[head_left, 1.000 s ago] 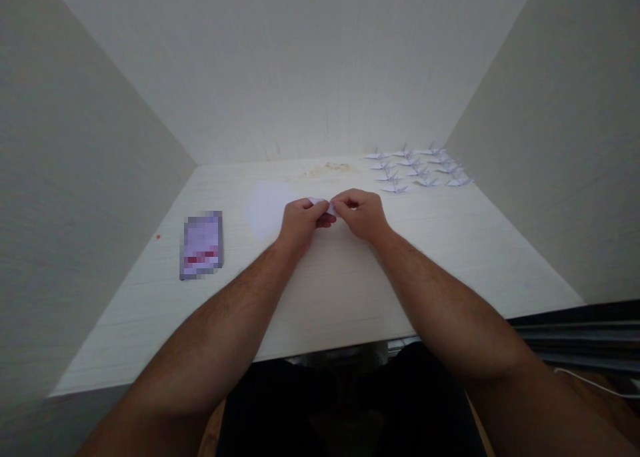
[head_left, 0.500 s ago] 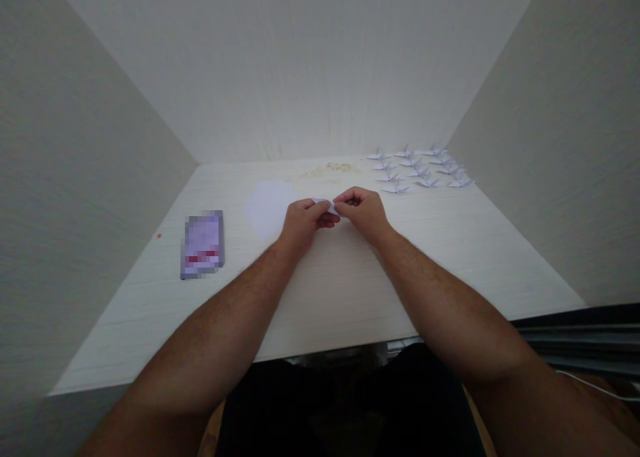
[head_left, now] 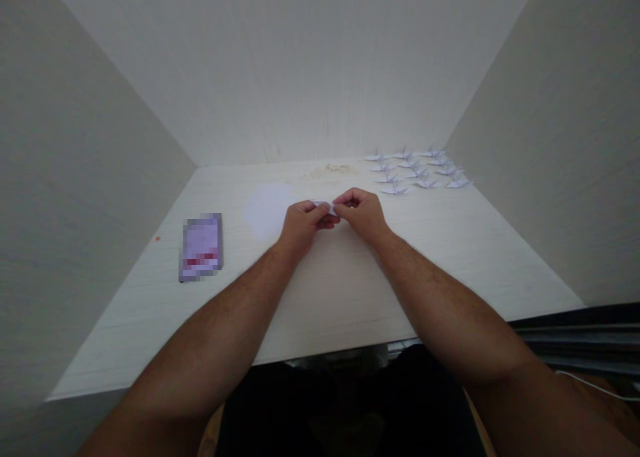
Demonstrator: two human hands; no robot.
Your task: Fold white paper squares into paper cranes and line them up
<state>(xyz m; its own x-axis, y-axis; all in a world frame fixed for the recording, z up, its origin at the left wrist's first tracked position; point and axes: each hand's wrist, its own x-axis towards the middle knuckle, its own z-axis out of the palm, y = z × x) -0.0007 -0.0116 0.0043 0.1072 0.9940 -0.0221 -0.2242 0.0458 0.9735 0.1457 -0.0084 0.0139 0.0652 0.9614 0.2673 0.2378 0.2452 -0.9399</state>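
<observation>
A small folded piece of white paper is held above the desk, between my two hands. My left hand grips it with the thumb on top and the fingers curled beneath. The thumb and forefinger of my right hand pinch its right end. My fingers hide most of the paper, so its folds cannot be made out. White paper sheets lie on the desk just left of my left hand. At the back right stand several white paper cranes, arranged in rows.
The pale desk has walls on three sides. At its left lies a blurred-out, phone-like rectangular object. A small orange speck is near the left wall. Brownish marks show near the back wall.
Both hands keep almost the same hold on the paper. The paper looks slightly flatter between the fingers, and the whole view has shifted a little.
</observation>
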